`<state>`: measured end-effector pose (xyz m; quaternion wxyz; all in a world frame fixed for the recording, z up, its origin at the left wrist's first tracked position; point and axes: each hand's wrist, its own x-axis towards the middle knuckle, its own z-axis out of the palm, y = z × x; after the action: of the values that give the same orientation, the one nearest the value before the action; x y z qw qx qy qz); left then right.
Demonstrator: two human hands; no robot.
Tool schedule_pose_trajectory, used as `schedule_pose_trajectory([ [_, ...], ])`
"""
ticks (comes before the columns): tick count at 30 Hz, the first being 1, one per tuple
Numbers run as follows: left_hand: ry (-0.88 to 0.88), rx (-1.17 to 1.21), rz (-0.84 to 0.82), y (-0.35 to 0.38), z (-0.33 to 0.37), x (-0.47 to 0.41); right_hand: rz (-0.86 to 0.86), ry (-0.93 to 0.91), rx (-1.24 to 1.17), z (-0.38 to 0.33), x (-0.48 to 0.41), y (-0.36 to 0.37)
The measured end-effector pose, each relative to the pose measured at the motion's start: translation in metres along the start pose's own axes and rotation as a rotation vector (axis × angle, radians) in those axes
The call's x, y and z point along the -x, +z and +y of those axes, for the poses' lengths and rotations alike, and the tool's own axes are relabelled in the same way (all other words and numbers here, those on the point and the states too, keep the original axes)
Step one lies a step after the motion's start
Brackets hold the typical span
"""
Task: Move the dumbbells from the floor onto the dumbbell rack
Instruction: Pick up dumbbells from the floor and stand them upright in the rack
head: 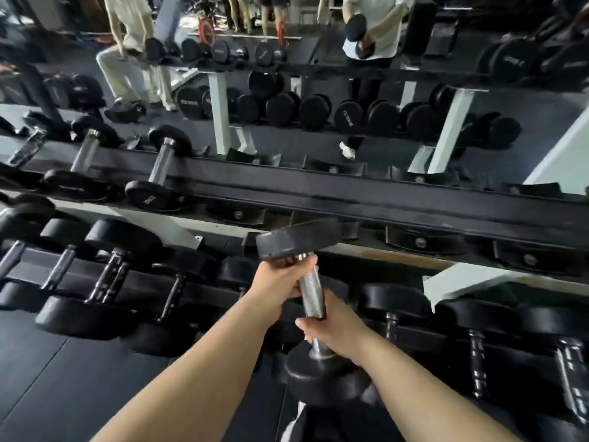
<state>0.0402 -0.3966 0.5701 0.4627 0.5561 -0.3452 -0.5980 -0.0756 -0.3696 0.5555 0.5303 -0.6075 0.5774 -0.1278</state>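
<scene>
I hold one black dumbbell (311,293) with a knurled steel handle in both hands, in the air in front of the dumbbell rack (350,193). My left hand (280,277) grips the far end of the handle, just under the far head. My right hand (331,325) grips the near end, above the near head. The dumbbell points away from me, its far head level with the gap between the rack's upper and lower tiers. Empty black saddles (420,242) sit along the upper tier to the right.
Several dumbbells rest on the upper tier at left (159,167) and along the lower tier (108,275). A wall mirror behind the rack reflects me and a seated person (134,52). Black rubber floor (63,393) lies at lower left.
</scene>
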Motion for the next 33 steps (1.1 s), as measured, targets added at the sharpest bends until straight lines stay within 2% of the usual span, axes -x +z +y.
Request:
schedule_pose_trajectory([
  [7,-0.014,0.079,0.188,-0.068,0.052,-0.111,-0.127,-0.008,0.078,-0.079,-0.129,-0.006],
  [12,-0.008,0.033,0.204,-0.106,0.096,-0.185,-0.142,-0.048,0.039,-0.134,-0.207,-0.011],
  [16,-0.012,0.030,0.169,-0.128,0.120,-0.233,-0.130,-0.020,0.029,-0.162,-0.253,-0.014],
  [20,-0.056,-0.013,0.071,-0.139,0.139,-0.274,-0.049,0.041,-0.032,-0.182,-0.282,-0.016],
  [27,-0.165,-0.097,0.002,-0.146,0.132,-0.315,-0.027,0.213,-0.105,-0.188,-0.307,-0.012],
  [33,-0.191,-0.124,-0.028,-0.152,0.127,-0.326,-0.042,0.276,-0.109,-0.190,-0.321,-0.007],
])
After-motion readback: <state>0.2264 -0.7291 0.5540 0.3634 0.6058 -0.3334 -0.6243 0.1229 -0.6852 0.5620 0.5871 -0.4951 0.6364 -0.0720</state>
